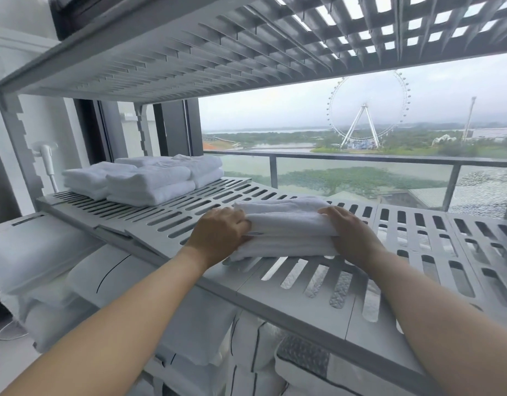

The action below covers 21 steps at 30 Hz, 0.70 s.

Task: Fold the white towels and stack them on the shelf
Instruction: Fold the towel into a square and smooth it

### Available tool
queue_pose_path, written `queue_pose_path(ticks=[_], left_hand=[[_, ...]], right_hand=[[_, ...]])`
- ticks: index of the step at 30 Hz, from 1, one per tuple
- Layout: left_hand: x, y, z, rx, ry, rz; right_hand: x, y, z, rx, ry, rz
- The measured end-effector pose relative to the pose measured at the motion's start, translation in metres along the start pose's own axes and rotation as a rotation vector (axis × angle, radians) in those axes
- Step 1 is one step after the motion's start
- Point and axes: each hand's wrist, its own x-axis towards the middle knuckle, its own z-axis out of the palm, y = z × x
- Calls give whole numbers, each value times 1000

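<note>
— Slotted grey shelf [312, 284] by a window; where's the towel?
— A folded white towel [286, 230] lies on it at centre, left hand [220, 232] and right hand [352, 235] clamped on its ends, fingers curled into the folds.
— Which step?
— Placing, I'd judge. Next: slide it toward the folded towels [143, 178] at ten o'clock, edges square

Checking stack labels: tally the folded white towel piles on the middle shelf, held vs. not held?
Folded pile held between left hand and right hand: 1
Folded piles not held, far left of the shelf: 3
Total: 4 piles. Towels per pile cannot be told.
</note>
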Motion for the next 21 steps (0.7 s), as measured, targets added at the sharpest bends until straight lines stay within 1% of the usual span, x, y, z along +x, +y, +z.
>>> queue_pose_path(ticks=[3, 5, 7, 8, 11, 13, 14, 18, 21], left_hand=[[0, -6, -5, -143, 24, 25], [-1, -4, -9, -240, 56, -25], [2, 7, -10, -283, 67, -82], [5, 13, -9, -277, 41, -104], [18, 21, -5, -236, -145, -188], [23, 17, -4, -184, -279, -214], [23, 14, -4, -172, -307, -212], [16, 13, -1, -212, -346, -192], [11, 17, -2, -314, -344, -249]], right_hand=[[-4, 1, 1, 102, 64, 134], [-4, -1, 0, 192, 92, 235], [-3, -5, 1, 230, 103, 274], [-2, -7, 2, 235, 102, 283], [-1, -8, 3, 220, 120, 319], [-2, -5, 1, 181, 134, 320], [-3, -5, 1, 164, 124, 310], [-3, -8, 5, 79, 37, 227], [-3, -7, 2, 60, -16, 176]])
